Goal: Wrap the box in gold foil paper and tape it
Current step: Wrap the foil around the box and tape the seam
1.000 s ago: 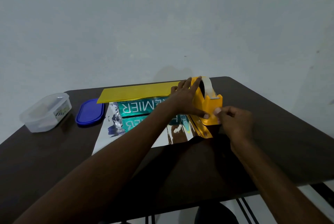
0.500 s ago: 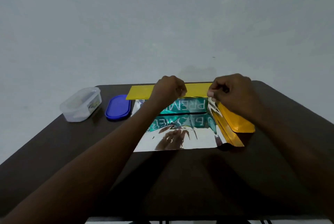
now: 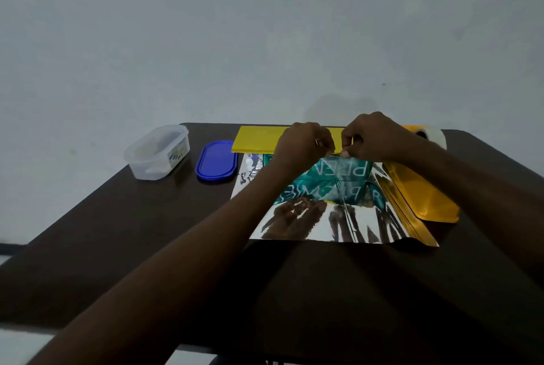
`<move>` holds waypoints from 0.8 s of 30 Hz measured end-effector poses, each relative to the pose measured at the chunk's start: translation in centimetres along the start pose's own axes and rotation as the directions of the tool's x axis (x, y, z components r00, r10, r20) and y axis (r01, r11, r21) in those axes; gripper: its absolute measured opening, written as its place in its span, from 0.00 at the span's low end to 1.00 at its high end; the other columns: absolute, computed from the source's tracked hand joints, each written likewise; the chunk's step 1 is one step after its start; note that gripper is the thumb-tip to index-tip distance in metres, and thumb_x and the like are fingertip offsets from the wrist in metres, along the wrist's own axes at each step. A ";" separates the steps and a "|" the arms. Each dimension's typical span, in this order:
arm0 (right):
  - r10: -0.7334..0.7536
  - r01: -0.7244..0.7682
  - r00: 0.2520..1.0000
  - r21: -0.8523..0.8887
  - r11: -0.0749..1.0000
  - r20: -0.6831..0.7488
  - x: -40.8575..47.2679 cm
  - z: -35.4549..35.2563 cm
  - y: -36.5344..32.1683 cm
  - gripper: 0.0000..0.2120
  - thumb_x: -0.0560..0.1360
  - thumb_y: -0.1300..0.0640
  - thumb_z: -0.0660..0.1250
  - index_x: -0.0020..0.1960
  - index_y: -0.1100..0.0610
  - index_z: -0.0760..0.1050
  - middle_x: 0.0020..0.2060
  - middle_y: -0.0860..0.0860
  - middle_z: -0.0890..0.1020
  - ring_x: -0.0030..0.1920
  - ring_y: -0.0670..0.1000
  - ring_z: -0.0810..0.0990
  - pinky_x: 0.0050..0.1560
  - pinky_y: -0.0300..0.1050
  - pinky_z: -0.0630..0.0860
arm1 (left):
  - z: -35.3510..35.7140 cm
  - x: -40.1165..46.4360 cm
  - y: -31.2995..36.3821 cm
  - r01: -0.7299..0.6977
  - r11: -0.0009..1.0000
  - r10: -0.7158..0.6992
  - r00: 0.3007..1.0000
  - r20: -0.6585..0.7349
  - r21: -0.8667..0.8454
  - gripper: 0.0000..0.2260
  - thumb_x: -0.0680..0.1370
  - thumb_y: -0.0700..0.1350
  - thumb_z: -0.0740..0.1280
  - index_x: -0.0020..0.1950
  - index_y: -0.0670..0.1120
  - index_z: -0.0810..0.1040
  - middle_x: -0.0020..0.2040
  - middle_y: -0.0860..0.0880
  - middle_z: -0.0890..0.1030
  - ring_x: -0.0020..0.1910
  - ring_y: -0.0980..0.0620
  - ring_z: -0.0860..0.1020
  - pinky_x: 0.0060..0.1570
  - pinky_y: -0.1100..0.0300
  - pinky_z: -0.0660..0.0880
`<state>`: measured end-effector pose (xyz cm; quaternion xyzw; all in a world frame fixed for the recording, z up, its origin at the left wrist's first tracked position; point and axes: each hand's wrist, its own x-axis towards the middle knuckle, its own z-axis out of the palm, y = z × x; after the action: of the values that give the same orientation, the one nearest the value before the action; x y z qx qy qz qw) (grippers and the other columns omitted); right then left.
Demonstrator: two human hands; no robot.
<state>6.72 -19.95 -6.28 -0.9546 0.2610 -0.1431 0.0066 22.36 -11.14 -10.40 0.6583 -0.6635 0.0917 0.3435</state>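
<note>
While mirror-shiny foil paper [image 3: 323,226] lies flat, left hand [image 3: 304,145] and right hand [image 3: 374,138], fingers curled, pinch the gold flap [image 3: 259,139] over the teal box [image 3: 350,171].

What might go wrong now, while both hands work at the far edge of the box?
1. Both hands, left hand and right hand, pinch something small, probably tape; it may stick to itself.
2. The yellow-gold foil flap over the teal printed box could slip back.
3. The loose mirror-like silver foil sheet may crease under the forearms.

One head-worn view looks forward and down, close over a dark table [image 3: 147,247] toward a wall [image 3: 265,26].
</note>
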 end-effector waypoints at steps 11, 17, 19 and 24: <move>0.068 -0.074 0.994 -0.066 0.995 -0.089 0.1 1.8 0.0 0.10 0.71 0.54 0.75 0.36 0.58 0.79 0.32 0.53 0.80 0.36 0.55 0.78 0.39 0.43 0.69 | 0.3 0.1 -0.7 -0.027 0.999 0.027 1.000 -0.004 -0.028 0.07 0.72 0.41 0.71 0.42 0.53 0.86 0.41 0.53 0.84 0.34 0.58 0.77 0.38 0.62 0.75; 0.117 -0.133 0.988 -0.161 0.978 -0.105 0.0 1.7 0.8 0.23 0.70 0.42 0.75 0.30 0.56 0.68 0.28 0.54 0.74 0.34 0.57 0.77 0.36 0.45 0.72 | 0.1 0.3 -0.7 -0.051 0.998 0.053 0.998 0.042 -0.033 0.06 0.71 0.40 0.73 0.43 0.50 0.86 0.42 0.51 0.84 0.35 0.56 0.77 0.39 0.63 0.73; 0.148 -0.164 0.983 -0.163 0.973 -0.110 -0.4 1.2 1.6 0.27 0.68 0.38 0.74 0.30 0.56 0.66 0.27 0.53 0.72 0.31 0.54 0.74 0.35 0.43 0.69 | 0.1 0.3 -0.8 -0.051 0.998 0.053 0.998 0.042 -0.048 0.06 0.71 0.39 0.73 0.43 0.49 0.86 0.42 0.51 0.84 0.35 0.57 0.77 0.39 0.63 0.73; 0.229 -0.243 0.969 -0.194 0.951 -0.092 -1.3 0.7 2.5 0.24 0.67 0.39 0.76 0.34 0.55 0.68 0.31 0.52 0.74 0.34 0.53 0.75 0.36 0.43 0.68 | 0.1 0.4 -1.0 -0.058 0.994 0.062 0.997 0.044 -0.089 0.07 0.70 0.38 0.72 0.42 0.49 0.86 0.41 0.52 0.84 0.34 0.57 0.77 0.38 0.67 0.72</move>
<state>4.58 -21.50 -7.48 -0.9068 0.3865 -0.1467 -0.0830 23.33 -11.64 -10.62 0.6242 -0.6943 0.0572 0.3536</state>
